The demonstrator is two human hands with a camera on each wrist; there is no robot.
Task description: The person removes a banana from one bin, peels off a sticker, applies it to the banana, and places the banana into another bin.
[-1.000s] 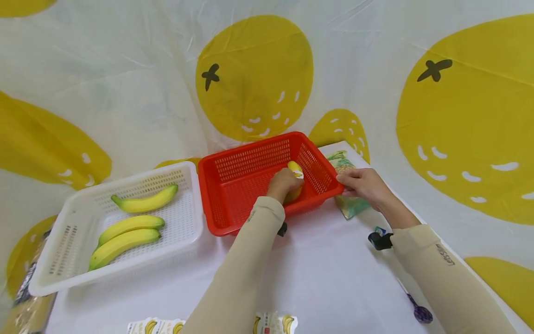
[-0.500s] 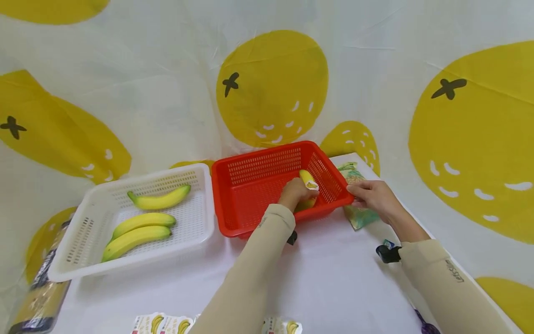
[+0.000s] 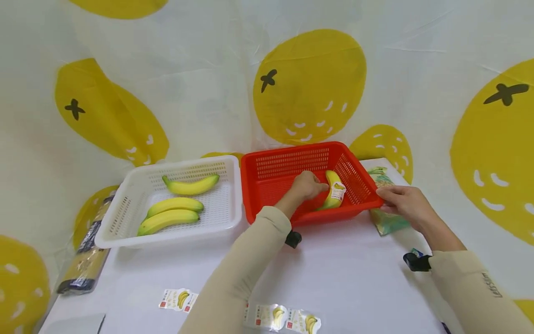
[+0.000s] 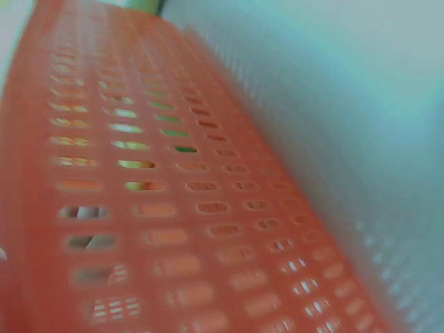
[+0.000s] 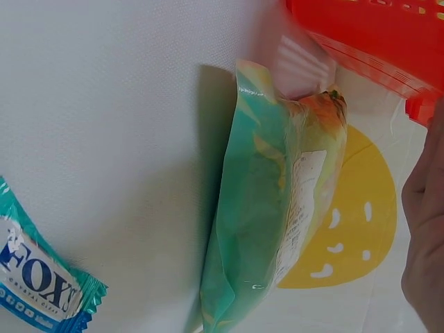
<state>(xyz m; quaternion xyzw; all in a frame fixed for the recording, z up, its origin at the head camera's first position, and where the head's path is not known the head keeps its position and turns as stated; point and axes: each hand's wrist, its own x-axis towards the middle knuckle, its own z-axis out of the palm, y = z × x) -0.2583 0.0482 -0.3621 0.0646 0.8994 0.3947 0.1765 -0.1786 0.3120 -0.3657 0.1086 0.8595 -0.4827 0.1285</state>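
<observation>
Inside the red basket, a banana bearing a white label lies near the right wall. My left hand is over the basket floor just left of that banana, apart from it and holding nothing; some of its fingers are hidden from the head camera. With thumb and fingers, my right hand pinches the basket's front right corner. The left wrist view is filled by the slotted red basket wall, with bits of yellow and green showing through the slots.
A white basket with several bananas adjoins on the left. Banana stickers lie near the front. A green packet is beside the right hand, a Fox's candy nearby. A wrapped tan roll lies far left.
My left hand has let go of the labelled banana and drawn back to its left, leaving it in the red basket. My right hand stays on the rim. The head view has turned left.
</observation>
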